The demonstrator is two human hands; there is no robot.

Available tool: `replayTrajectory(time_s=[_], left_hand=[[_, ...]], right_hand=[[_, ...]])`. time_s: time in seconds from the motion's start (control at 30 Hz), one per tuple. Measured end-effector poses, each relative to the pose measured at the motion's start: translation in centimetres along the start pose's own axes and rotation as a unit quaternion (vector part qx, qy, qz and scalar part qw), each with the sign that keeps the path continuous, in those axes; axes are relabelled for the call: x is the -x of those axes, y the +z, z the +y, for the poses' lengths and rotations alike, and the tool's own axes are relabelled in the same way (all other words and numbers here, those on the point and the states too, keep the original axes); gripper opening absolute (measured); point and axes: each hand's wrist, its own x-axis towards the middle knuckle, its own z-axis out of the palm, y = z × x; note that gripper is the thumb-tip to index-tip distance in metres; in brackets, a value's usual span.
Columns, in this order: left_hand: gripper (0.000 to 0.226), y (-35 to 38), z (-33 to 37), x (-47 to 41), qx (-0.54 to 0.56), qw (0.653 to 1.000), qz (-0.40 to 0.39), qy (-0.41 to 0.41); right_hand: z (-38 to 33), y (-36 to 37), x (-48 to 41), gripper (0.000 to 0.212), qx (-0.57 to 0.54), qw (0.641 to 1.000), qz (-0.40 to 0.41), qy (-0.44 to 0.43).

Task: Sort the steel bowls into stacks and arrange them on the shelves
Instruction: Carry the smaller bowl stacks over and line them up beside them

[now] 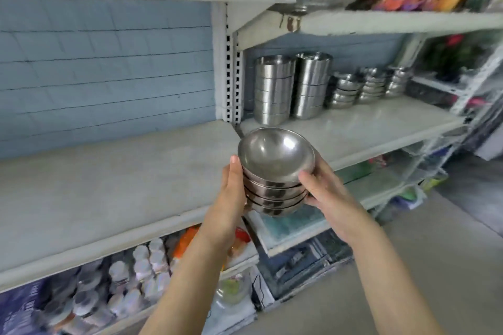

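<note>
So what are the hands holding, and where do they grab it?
A stack of steel bowls, gripped by its sides: left hand on the left, right hand on the right.

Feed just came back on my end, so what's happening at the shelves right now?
A person is holding a nested stack of steel bowls with both hands, the left hand on one side and the right hand on the other, in front of the middle shelf. On that shelf, two tall stacks of steel containers and three shorter bowl stacks already stand at the back. The shelf section to the left looks bare. The held stack is not yet set down.
</note>
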Motion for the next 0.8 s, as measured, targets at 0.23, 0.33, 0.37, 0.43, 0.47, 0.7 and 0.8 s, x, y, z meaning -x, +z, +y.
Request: replayTrajectory(time_s=[0.23,0.33,0.37,0.43,0.47,0.7,0.8], left_hand=[[0.088,13.5,-0.4,-3.0,0.016,0.998,-0.064,-0.012],[0.084,17.7,-0.2,-5.1,0.013,0.996,-0.082,-0.009],[0.082,18.9,-0.2,-6.1,0.012,0.996,-0.088,-0.006],[0.076,21.3,-0.2,-8.3,0.007,0.995,-0.098,-0.003],[0.077,22.5,-0.3,-9.6,0.003,0.995,-0.103,-0.003],[0.067,31.0,-0.5,-20.3,0.006,0.992,-0.126,-0.004],[0.052,34.7,0.0,-23.9,-0.004,0.991,-0.133,0.002]], right_hand=[[0.7,-13.4,2.5,0.060,-0.018,0.997,0.070,-0.022],[1.5,-17.6,1.3,0.059,-0.033,0.994,0.098,-0.022],[1.8,-19.0,0.7,0.062,-0.032,0.994,0.105,-0.026],[2.4,-21.7,-0.9,0.077,-0.026,0.993,0.111,-0.032],[2.7,-23.1,-1.8,0.084,-0.022,0.993,0.114,-0.033],[3.3,-32.4,-8.6,0.045,-0.022,0.985,0.167,-0.023],[3.4,-36.1,-10.9,0.041,-0.018,0.981,0.191,-0.033]])
